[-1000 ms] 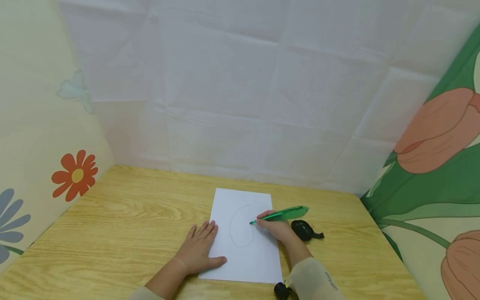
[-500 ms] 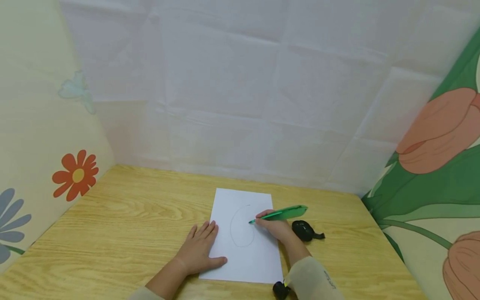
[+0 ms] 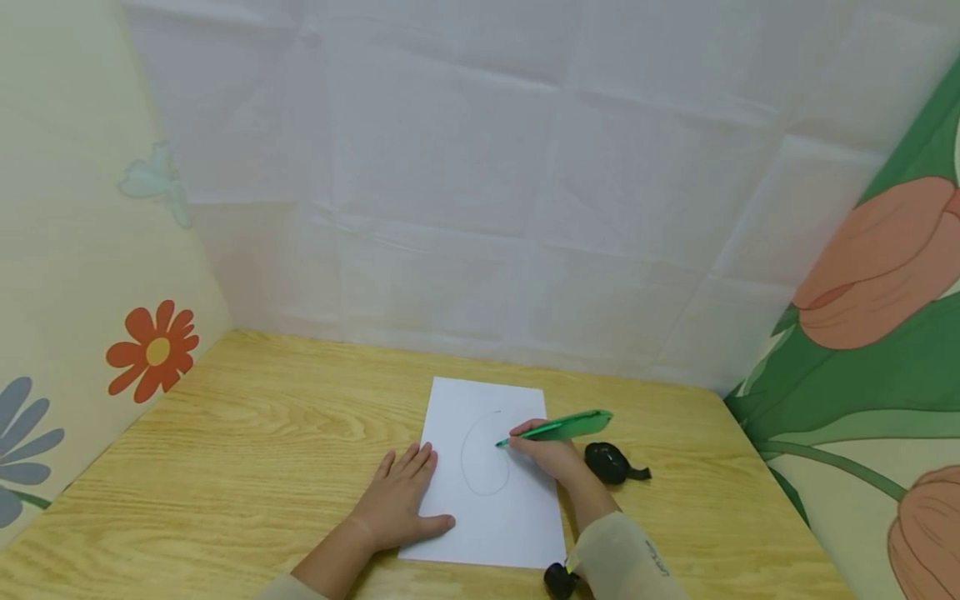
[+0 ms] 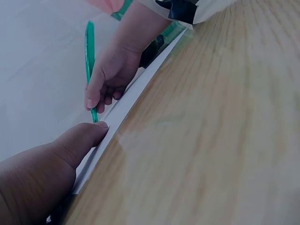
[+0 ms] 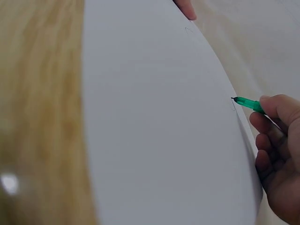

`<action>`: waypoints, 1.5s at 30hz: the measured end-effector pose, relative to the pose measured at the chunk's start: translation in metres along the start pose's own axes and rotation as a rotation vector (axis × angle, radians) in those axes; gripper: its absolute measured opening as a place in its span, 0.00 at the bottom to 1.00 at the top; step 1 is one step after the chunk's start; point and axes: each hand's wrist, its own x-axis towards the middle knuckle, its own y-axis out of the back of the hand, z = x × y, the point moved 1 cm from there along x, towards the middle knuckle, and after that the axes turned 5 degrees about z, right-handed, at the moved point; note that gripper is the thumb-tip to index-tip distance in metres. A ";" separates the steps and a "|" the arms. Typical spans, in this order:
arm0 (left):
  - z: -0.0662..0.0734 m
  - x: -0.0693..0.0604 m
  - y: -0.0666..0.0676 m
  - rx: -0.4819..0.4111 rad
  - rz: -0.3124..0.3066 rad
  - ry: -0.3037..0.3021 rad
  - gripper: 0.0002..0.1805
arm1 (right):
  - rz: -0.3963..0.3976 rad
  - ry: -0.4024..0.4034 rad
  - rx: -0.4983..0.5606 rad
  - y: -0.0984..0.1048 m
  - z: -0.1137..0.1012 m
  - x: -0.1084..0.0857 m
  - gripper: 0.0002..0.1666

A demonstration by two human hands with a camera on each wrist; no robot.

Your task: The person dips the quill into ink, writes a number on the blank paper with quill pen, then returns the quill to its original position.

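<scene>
A white sheet of paper [image 3: 487,533] lies on the wooden table, with a thin, partly open oval line drawn on it. My left hand [image 3: 397,504] rests on the sheet's left edge, fingers straight and thumb spread out. In my right hand [image 3: 551,454] a green pen [image 3: 562,427] is pinched, its tip at the paper inside the top right of the oval. The right wrist view shows the pen [image 5: 248,103] between thumb and fingers of my right hand [image 5: 281,150], its dark tip at the sheet [image 5: 159,112].
A black rounded object [image 3: 607,462] with a short tail lies on the table [image 3: 285,433] just right of my right forearm. Another small black object [image 3: 560,581] is by my right sleeve. White sheeting [image 3: 450,167] hangs behind the table, with flower-patterned hangings at both sides.
The pen in my right hand has shifted very slightly to the left over the paper. My left hand stays in place, and the drawn line looks the same.
</scene>
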 end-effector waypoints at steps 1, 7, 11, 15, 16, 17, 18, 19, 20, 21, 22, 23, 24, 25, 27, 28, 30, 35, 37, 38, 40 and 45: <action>0.000 0.000 0.000 0.000 0.000 0.000 0.57 | 0.001 0.000 -0.003 0.000 0.000 0.000 0.10; 0.000 0.000 0.001 0.001 0.003 -0.004 0.57 | -0.003 -0.015 -0.006 -0.002 -0.001 0.001 0.11; 0.001 -0.001 0.001 -0.002 0.005 -0.004 0.57 | -0.009 -0.012 0.000 -0.003 -0.002 0.001 0.11; 0.001 -0.001 0.002 -0.006 0.005 -0.007 0.57 | -0.011 0.008 0.017 -0.004 -0.004 0.001 0.12; 0.001 -0.001 0.002 -0.007 0.004 -0.007 0.57 | -0.012 0.014 0.018 -0.004 -0.004 0.001 0.12; 0.002 -0.001 0.002 -0.007 0.004 -0.008 0.57 | -0.013 0.019 0.020 -0.004 -0.005 0.001 0.12; 0.002 -0.001 0.002 -0.010 0.004 -0.010 0.56 | -0.014 0.026 0.021 -0.005 -0.005 0.001 0.12; 0.002 -0.002 0.002 -0.009 0.003 -0.010 0.56 | -0.015 0.027 0.022 -0.005 -0.005 0.001 0.12; 0.002 -0.002 0.002 -0.010 0.002 -0.009 0.56 | -0.016 0.031 0.020 -0.005 -0.005 0.001 0.12; 0.002 -0.002 0.002 -0.008 0.000 -0.007 0.56 | -0.016 0.036 0.021 -0.005 -0.006 0.001 0.12; 0.002 -0.002 0.002 -0.007 -0.001 -0.006 0.56 | -0.016 0.040 0.019 -0.006 -0.006 0.001 0.12; 0.002 -0.002 0.002 -0.004 -0.002 -0.005 0.57 | -0.015 0.042 0.019 -0.006 -0.006 0.001 0.12; 0.002 -0.002 0.002 -0.003 -0.004 -0.003 0.57 | -0.015 0.044 0.019 -0.006 -0.006 0.001 0.12; 0.002 -0.002 0.002 -0.002 -0.007 0.000 0.57 | -0.015 0.044 0.019 -0.007 -0.006 0.001 0.12; 0.002 -0.002 0.003 -0.003 -0.010 0.002 0.57 | -0.015 0.043 0.016 -0.007 -0.006 0.001 0.12; 0.003 -0.002 0.003 -0.003 -0.012 0.003 0.57 | -0.017 0.042 0.014 -0.007 -0.006 0.001 0.12; 0.003 -0.002 0.003 -0.004 -0.013 0.004 0.57 | -0.019 0.040 0.017 -0.008 -0.007 0.002 0.12; 0.004 -0.002 0.004 0.004 -0.013 0.005 0.57 | -0.019 0.027 0.023 -0.009 -0.008 0.001 0.12; 0.004 -0.002 0.003 0.003 -0.012 0.004 0.57 | -0.019 0.022 0.023 -0.010 -0.008 0.002 0.12; 0.004 -0.002 0.003 0.003 -0.010 0.004 0.57 | -0.019 0.020 0.023 -0.010 -0.009 0.002 0.12; 0.004 -0.002 0.004 0.002 -0.007 0.001 0.57 | -0.020 0.020 0.023 -0.011 -0.009 0.002 0.12; 0.004 -0.003 0.004 0.003 0.001 -0.002 0.56 | -0.020 0.018 0.021 -0.012 -0.009 0.003 0.12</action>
